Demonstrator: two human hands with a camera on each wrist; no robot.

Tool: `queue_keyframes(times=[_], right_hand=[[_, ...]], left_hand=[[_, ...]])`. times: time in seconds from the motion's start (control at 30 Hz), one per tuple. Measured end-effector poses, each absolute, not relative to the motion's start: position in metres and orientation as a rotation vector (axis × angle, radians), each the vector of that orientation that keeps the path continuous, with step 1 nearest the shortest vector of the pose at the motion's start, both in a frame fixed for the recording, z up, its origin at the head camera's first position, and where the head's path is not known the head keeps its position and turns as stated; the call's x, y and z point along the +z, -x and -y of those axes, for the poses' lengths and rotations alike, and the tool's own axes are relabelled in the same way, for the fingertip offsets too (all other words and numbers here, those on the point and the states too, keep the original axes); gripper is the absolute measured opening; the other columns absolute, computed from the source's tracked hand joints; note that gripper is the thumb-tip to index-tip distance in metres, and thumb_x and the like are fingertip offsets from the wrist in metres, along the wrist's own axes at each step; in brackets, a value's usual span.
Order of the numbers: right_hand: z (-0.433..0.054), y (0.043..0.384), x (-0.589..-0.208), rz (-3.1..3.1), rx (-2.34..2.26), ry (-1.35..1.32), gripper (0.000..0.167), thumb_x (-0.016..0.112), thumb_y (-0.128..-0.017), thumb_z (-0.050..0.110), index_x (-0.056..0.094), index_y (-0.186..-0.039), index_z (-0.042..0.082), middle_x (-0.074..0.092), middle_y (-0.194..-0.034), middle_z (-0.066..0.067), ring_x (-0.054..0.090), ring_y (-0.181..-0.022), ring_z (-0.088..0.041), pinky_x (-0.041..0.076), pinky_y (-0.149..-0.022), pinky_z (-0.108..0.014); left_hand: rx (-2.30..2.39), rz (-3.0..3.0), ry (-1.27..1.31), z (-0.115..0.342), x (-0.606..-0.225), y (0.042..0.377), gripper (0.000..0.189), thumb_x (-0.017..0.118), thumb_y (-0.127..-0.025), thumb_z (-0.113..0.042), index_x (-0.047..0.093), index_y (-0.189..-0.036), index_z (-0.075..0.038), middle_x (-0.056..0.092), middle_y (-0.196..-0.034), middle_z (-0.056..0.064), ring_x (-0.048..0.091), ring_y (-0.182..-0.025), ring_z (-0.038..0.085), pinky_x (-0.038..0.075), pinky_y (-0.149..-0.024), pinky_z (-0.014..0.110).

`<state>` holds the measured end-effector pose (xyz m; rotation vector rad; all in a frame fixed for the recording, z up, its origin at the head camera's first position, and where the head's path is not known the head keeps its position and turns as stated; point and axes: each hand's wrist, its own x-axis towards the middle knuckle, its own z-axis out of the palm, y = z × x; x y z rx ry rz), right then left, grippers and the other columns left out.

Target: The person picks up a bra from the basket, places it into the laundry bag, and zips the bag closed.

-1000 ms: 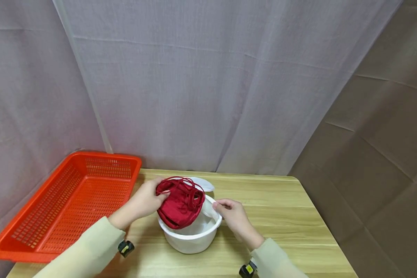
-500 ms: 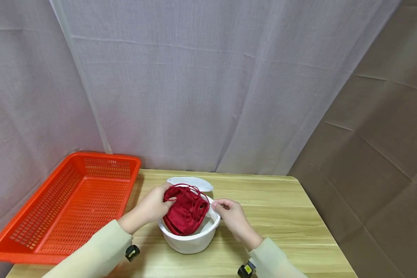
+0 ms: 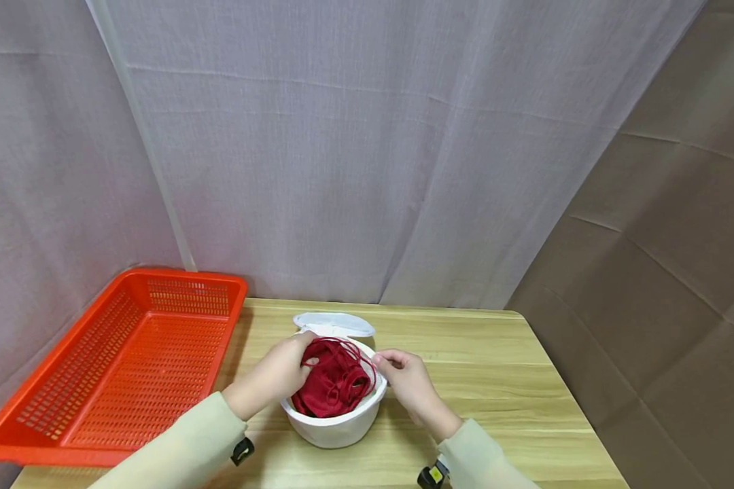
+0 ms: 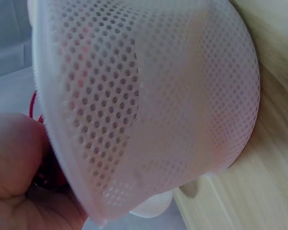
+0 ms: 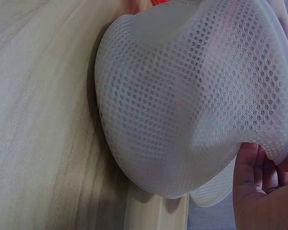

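Grey curtains [image 3: 306,170] hang beyond a wood-grain table [image 3: 483,367], well past the fingers. The left hand [image 3: 278,370] pinches a red pouch [image 3: 329,388], thumb on its near face; the pouch sits in the mouth of a white mesh bag [image 3: 333,433], between the two hands. The right hand [image 3: 411,384] grips the bag's rim between thumb and fingers, just right of the pouch. Beyond the left fingertips the bag's lid [image 3: 338,324] is folded back; left of those fingers, well apart, stands an orange basket [image 3: 153,367]. Only the head view shows the pouch whole from above, its cords [image 3: 336,340] lying loose by the left fingertips; both wrist views show the bag's holed outer wall, with faint red through it, and the right one shows that hand's curled fingers more closely
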<state>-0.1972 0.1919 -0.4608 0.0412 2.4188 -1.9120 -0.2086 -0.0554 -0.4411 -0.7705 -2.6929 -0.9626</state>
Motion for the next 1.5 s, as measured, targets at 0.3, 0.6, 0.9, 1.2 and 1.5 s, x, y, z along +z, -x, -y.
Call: queue_keyframes(times=[0.3, 0.6, 0.9, 1.2, 1.5], right_hand=[[-0.19, 0.194, -0.456, -2.441, -1.922, -0.018, 0.021, 0.064, -0.094, 0.016, 0.07, -0.106, 0.0, 0.066, -0.096, -0.008, 0.061, -0.086, -0.016, 0.053, -0.073, -0.028], [-0.193, 0.197, -0.456, -2.398, -2.012, -0.026, 0.021, 0.067, -0.092, 0.014, 0.069, -0.106, -0.002, 0.066, -0.095, -0.011, 0.061, -0.086, -0.016, 0.054, -0.075, -0.032], [-0.198, 0.196, -0.456, -2.411, -1.997, -0.047, 0.021, 0.065, -0.093, 0.014, 0.07, -0.108, -0.001, 0.066, -0.097, -0.011, 0.06, -0.086, -0.017, 0.054, -0.073, -0.031], [-0.201, 0.195, -0.454, -2.417, -1.985, -0.051, 0.019, 0.065, -0.093, 0.01, 0.07, -0.106, -0.002, 0.067, -0.097, -0.013, 0.06, -0.085, -0.018, 0.054, -0.07, -0.029], [-0.196, 0.186, -0.438, -2.421, -1.98, -0.039, 0.019, 0.063, -0.093, 0.008, 0.069, -0.107, -0.005, 0.067, -0.099, -0.016, 0.061, -0.086, -0.019, 0.054, -0.071, -0.029]], left_hand=[[-0.745, 2.699, 0.939, 0.05, -0.448, 0.209, 0.024, 0.068, -0.079, 0.007, 0.058, -0.097, -0.006, 0.06, -0.086, 0.001, 0.06, -0.088, 0.02, 0.051, -0.081, 0.038], [-0.564, 2.737, 0.903, 0.05, -0.455, 0.205, 0.024, 0.056, -0.081, 0.013, 0.062, -0.098, -0.003, 0.063, -0.087, 0.007, 0.062, -0.088, 0.025, 0.052, -0.079, 0.039], [-0.621, 2.706, 0.872, 0.054, -0.453, 0.202, 0.028, 0.075, -0.077, 0.0, 0.061, -0.101, -0.002, 0.061, -0.093, 0.008, 0.063, -0.089, 0.026, 0.053, -0.076, 0.04], [-0.632, 2.634, 0.821, 0.064, -0.439, 0.202, 0.034, 0.079, -0.079, -0.019, 0.064, -0.108, -0.011, 0.06, -0.104, 0.0, 0.063, -0.088, 0.02, 0.053, -0.071, 0.04], [-0.689, 2.66, 0.677, 0.083, -0.429, 0.207, 0.041, 0.077, -0.081, -0.029, 0.063, -0.116, -0.012, 0.061, -0.11, 0.001, 0.063, -0.094, 0.022, 0.052, -0.075, 0.043]])
